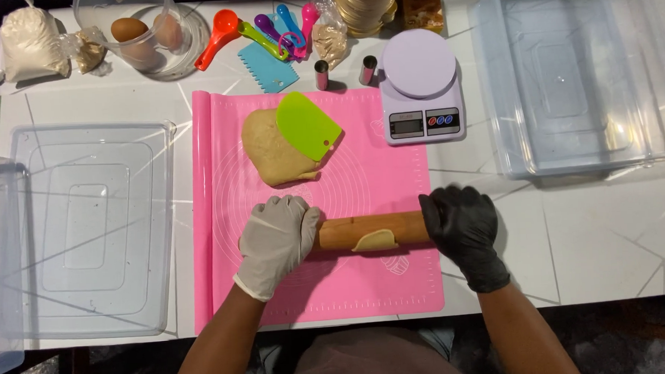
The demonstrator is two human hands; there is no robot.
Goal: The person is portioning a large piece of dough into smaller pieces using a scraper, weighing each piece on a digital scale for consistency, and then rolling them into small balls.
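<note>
Both hands' grips, left hand (276,238) and right hand (461,225), clasp the rolling pin (372,230) ends.

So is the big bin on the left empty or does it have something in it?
Empty. The clear bin shows only its bare moulded bottom and the table lines through it. No dough or tools lie inside.

You have one view only — a camera on your head, aimed almost straight down at the white table (574,236); the far edge of the table runs along the top of the frame, your own forearms enter from the bottom; it sits close enough that the pink mat (366,283) fills the centre — clear tubs are cut off at both sides.
</note>
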